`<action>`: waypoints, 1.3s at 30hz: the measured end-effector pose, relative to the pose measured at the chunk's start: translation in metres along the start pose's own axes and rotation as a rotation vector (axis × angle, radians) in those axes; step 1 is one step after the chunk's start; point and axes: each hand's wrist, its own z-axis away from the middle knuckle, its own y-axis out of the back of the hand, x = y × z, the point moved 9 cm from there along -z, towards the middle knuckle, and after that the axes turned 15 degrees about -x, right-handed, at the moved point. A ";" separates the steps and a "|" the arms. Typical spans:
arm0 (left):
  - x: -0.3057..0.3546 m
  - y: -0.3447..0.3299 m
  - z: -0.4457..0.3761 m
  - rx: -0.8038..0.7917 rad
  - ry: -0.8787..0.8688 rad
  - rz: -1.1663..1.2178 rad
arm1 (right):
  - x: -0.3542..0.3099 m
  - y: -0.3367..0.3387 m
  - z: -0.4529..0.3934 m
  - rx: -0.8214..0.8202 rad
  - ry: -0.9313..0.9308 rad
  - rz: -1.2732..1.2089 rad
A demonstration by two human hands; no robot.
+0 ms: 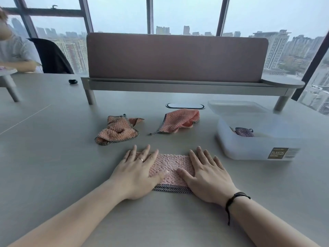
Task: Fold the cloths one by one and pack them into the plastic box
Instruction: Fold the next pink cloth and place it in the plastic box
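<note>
A folded pink cloth [170, 166] with a checked hem lies flat on the grey table in front of me. My left hand [138, 173] presses on its left end with straight, spread fingers. My right hand [206, 175] lies flat on its right end the same way. Two crumpled pink cloths sit farther back: one [116, 131] to the left, one [179, 121] in the middle. The translucent plastic box [258, 139] stands open at the right, with a purple cloth [243, 132] inside.
The box's lid [236, 106] leans behind it. A raised shelf with a pink divider panel [176, 56] crosses the back of the table [53, 157]. An oval cable port [185, 105] sits below it. Another person [12, 50] sits at far left beside a dark chair [51, 56].
</note>
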 end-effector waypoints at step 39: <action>0.032 0.043 -0.063 0.067 -0.469 -0.068 | -0.009 -0.001 0.013 -0.130 0.442 0.252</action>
